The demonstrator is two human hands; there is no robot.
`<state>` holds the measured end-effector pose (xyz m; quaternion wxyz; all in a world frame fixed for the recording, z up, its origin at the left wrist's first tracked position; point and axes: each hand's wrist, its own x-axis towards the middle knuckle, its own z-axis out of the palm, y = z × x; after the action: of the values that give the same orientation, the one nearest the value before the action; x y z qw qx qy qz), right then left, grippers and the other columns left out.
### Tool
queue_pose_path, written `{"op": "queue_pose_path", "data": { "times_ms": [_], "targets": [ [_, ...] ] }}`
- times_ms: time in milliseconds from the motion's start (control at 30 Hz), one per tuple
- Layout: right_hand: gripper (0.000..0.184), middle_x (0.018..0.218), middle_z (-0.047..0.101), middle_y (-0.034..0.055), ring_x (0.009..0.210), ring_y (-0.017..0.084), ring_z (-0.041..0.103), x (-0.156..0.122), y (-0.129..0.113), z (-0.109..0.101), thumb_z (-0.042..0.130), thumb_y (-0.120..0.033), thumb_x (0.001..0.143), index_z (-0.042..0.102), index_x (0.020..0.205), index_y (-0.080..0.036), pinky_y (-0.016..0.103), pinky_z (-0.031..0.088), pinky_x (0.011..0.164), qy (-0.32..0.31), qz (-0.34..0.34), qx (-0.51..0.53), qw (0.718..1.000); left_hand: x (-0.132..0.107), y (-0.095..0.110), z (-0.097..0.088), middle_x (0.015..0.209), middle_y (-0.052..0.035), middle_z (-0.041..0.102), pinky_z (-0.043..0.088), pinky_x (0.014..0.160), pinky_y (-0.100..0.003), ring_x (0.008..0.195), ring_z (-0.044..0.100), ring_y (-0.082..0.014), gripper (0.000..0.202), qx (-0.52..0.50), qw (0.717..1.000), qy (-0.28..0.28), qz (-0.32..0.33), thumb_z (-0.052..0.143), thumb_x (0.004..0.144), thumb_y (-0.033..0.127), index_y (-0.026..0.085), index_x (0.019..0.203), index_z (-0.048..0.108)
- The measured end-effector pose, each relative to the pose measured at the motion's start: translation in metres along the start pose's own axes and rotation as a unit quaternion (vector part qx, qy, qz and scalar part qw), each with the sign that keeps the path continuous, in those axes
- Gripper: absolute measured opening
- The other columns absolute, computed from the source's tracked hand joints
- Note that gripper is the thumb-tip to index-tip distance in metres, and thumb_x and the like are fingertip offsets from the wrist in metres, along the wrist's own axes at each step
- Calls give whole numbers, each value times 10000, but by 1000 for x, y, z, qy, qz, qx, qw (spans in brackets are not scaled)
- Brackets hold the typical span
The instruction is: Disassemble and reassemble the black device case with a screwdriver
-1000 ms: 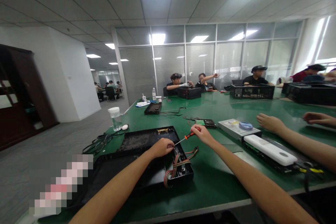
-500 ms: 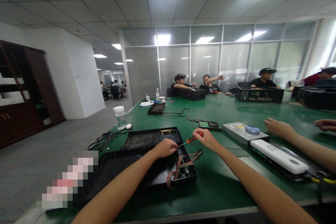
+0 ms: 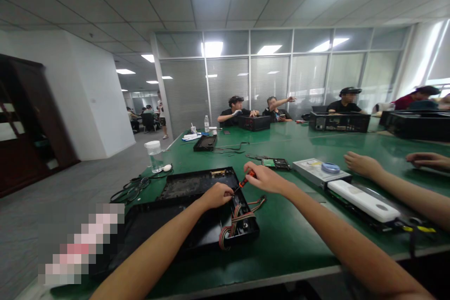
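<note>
My right hand (image 3: 265, 179) is wrapped round the handle of a red and black screwdriver (image 3: 242, 182). The screwdriver slants down to the left, and its tip meets the fingertips of my left hand (image 3: 216, 195). Those left fingers are pinched together over the inner edge of a black metal computer case (image 3: 197, 236); anything between them is hidden. Striped ribbon-like wires (image 3: 242, 218) loop over the right end of the case. Behind lies a dusty black panel (image 3: 190, 185) with a brass-coloured piece at its far edge.
To the right are a silver drive (image 3: 312, 174) with blue tape on it, a long white object (image 3: 363, 200) and a co-worker's hands (image 3: 363, 165). A lidded jar (image 3: 153, 157) and black cables (image 3: 131, 190) sit left. People with black computer cases (image 3: 339, 122) sit across the green table (image 3: 291, 225).
My right hand has come closer to my left, and the screwdriver stands steeper. The whole view has shifted slightly. Someone now stands by the doorway at the back.
</note>
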<state>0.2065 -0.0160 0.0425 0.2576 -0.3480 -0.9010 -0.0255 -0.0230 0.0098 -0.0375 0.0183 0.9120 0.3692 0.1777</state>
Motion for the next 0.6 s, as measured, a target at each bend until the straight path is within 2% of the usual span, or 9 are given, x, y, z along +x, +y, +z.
{"op": "queue_pose_path", "data": {
  "times_ms": [67, 133, 200, 333, 500, 600],
  "targets": [
    [289, 707, 604, 36, 659, 161, 546, 10, -8, -8, 374, -406, 850, 543, 919, -182, 233, 329, 618, -32, 7, -52, 998, 0, 2, -2, 740, -19, 640, 390, 654, -194, 649, 548, -118, 190, 4, 1000, -4, 4, 502, 745, 154, 149, 852, 659],
    [410, 707, 615, 69, 695, 190, 564, 22, -15, -15, 321, -493, 853, 577, 814, -175, 247, 326, 628, -59, 34, -111, 991, 0, 5, -4, 763, -21, 644, 389, 666, -196, 671, 552, -121, 187, 6, 1000, -9, 3, 505, 749, 156, 152, 852, 661],
    [455, 737, 627, 92, 722, 210, 571, 33, -20, -18, 298, -518, 851, 585, 813, -167, 255, 325, 628, -74, 56, -145, 985, 0, 8, -6, 773, -22, 645, 388, 668, -196, 681, 554, -123, 180, 6, 1000, -13, -5, 508, 752, 159, 152, 847, 661],
    [343, 827, 638, 68, 723, 192, 573, 49, -30, -18, 367, -444, 839, 541, 984, -187, 241, 320, 603, -110, 38, -114, 987, -1, 10, -7, 764, -17, 643, 386, 655, -193, 667, 549, -118, 170, -3, 999, -24, -23, 509, 758, 165, 153, 843, 655],
    [481, 854, 633, 119, 764, 225, 570, 52, -34, -17, 274, -535, 844, 579, 867, -164, 264, 324, 619, -97, 100, -140, 980, -1, 10, -6, 730, -12, 636, 377, 635, -193, 641, 539, -112, 161, -8, 999, -26, -33, 515, 749, 156, 148, 832, 653],
    [395, 831, 637, 80, 705, 189, 566, 48, -29, -19, 315, -479, 850, 552, 952, -180, 242, 319, 591, -123, 85, -86, 985, -1, 9, -6, 739, -15, 639, 378, 641, -193, 650, 542, -114, 167, -12, 999, -20, -30, 511, 753, 162, 152, 836, 655]
  ]
}}
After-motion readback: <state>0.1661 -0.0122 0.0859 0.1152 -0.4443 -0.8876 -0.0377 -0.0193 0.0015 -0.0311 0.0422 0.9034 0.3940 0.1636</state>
